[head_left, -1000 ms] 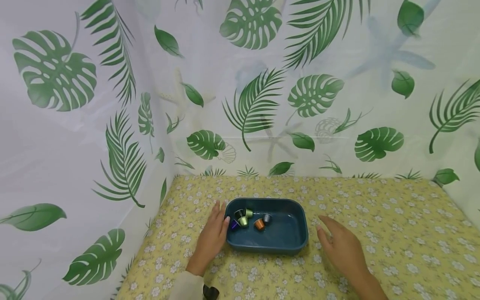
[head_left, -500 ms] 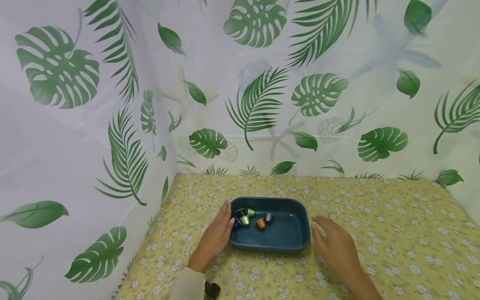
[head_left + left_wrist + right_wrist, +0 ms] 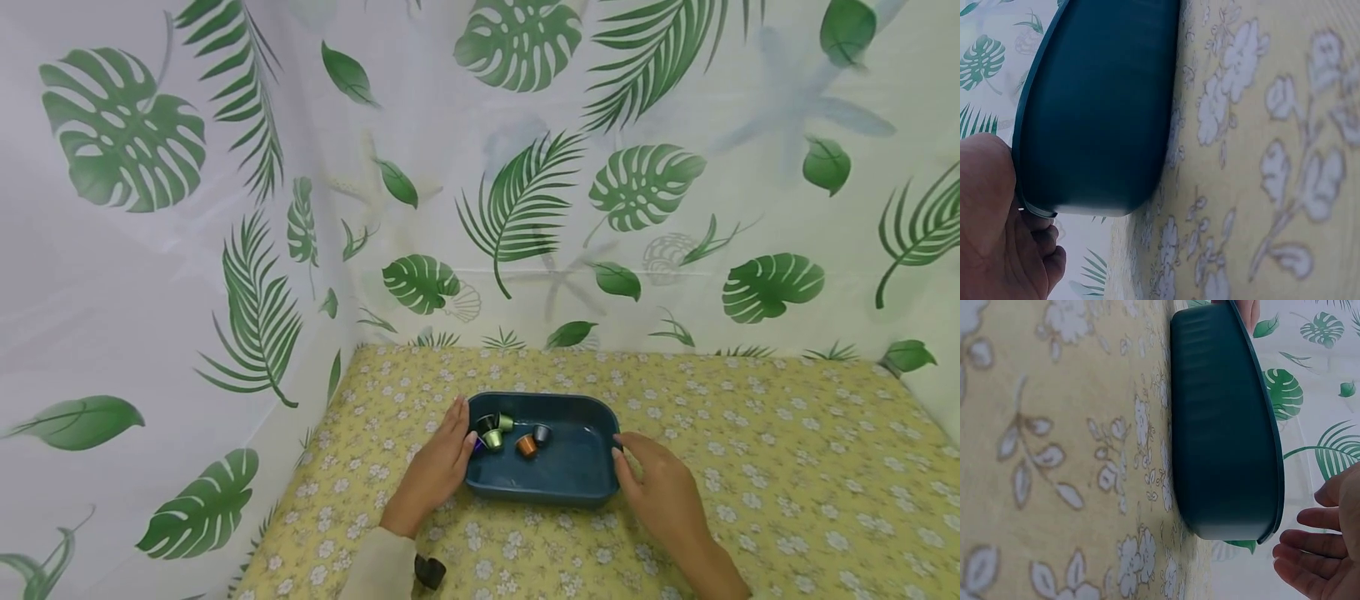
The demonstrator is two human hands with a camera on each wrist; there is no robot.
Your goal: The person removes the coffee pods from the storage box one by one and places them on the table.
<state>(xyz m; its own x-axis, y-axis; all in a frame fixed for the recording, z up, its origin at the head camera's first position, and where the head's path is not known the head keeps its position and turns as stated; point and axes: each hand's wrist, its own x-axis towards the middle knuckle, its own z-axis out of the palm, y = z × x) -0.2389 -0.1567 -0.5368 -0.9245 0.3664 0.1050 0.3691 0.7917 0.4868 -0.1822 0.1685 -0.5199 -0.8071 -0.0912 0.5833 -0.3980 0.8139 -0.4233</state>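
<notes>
A dark blue rectangular dish [image 3: 570, 482] stands on the table between both hands. Coffee capsules lie inside: an orange one [image 3: 527, 447] and a grey one [image 3: 542, 433] near the middle, with black [image 3: 487, 422], light green [image 3: 492, 439] and purple [image 3: 477, 447] ones bunched at the left end. My left hand [image 3: 435, 471] holds the dish's left end, thumb over the rim; in the left wrist view its fingers [image 3: 1054, 262] curl below the rim. At the right end, my right hand [image 3: 663, 479] has its fingertips right at the rim. The right wrist view shows those fingers [image 3: 1316, 547] loosely spread.
A yellow flowered cloth [image 3: 780, 467] covers the table. White sheeting [image 3: 675, 275] with green leaf prints rises behind the table and along its left side. A small black object [image 3: 430, 572] shows beside the light left sleeve [image 3: 378, 567].
My right hand has moved left from the cloth to the dish's right rim. The left hand stays at the left end, its thumb further over the rim. The capsules lie as before.
</notes>
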